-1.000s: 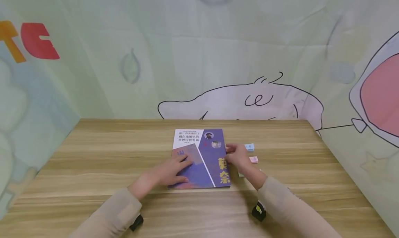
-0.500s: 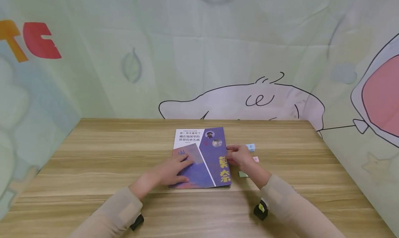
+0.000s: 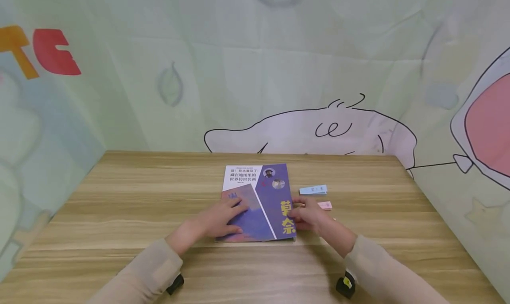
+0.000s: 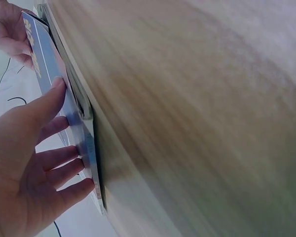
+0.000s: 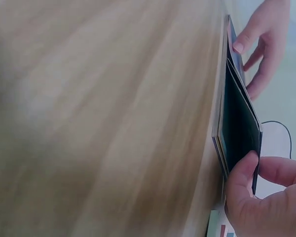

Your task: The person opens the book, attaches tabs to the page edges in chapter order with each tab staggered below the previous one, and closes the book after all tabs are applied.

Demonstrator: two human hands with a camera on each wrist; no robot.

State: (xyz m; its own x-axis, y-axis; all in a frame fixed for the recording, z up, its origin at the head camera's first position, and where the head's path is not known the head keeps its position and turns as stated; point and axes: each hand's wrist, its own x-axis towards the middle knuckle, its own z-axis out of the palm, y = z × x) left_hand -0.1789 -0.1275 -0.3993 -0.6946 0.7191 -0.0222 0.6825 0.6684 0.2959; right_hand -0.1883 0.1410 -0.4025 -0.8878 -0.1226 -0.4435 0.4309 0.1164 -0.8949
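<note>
A thin purple-and-white book [image 3: 275, 206] with yellow characters lies on the wooden table. My left hand [image 3: 223, 215] rests flat on the left part of its cover, fingers spread; the left wrist view shows its thumb [image 4: 52, 101] near the book's front edge. At the right edge, my right hand [image 3: 312, 213] pinches the cover [image 5: 244, 116] between thumb and index finger. In the right wrist view this cover stands tilted up from the pages, a dark gap between them. Right of the book lie a blue paper strip [image 3: 313, 190] and a pink one [image 3: 325, 205], partly behind the right hand.
A pale green strip [image 5: 213, 224] shows low in the right wrist view. Behind the table's far edge hangs a cartoon-printed cloth [image 3: 279, 74]. A black wrist device [image 3: 345, 285] sits under the right sleeve and another [image 3: 175, 284] under the left.
My right hand has slid down along the book's right edge toward its lower corner. The blue strip now shows whole, and the green one is mostly covered. The left hand stays put.
</note>
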